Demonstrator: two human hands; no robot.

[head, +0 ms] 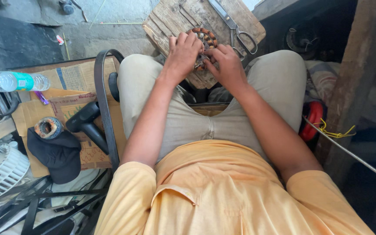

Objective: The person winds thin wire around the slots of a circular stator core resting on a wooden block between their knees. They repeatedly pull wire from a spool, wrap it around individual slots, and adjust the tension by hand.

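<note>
- The round wound coil piece [205, 41], ringed with orange-brown copper windings, lies on a worn wooden board [170, 19] just past the person's knees, near the board's closer edge.
- The left hand [182, 54] covers the coil's left half, its fingers [187, 40] curled down and closed over the windings.
- The right hand [228, 64] sits at the coil's near right side, fingers bent and pinching at the coil's inner rim; the two hands almost meet over the middle.
- A pair of metal scissors [236, 28] lies on the board just right of the coil, handles toward the person, blades pointing to the far edge. They take up most of the board's right part.
- The board's far-left portion is bare wood; its near edge is hidden behind the hands and the gap between the knees.
- To the left, flattened cardboard [72, 78] on the floor carries a black hot-air tool [85, 124], a second wound coil [48, 127] resting on a dark cloth [59, 154], and a plastic water bottle [14, 81] at the far-left border.
- A black rubber belt [103, 100] loops along the left thigh.
- On the right a wooden post [362, 65] stands close to the right knee, with a red object [312, 117] wedged low between them.
</note>
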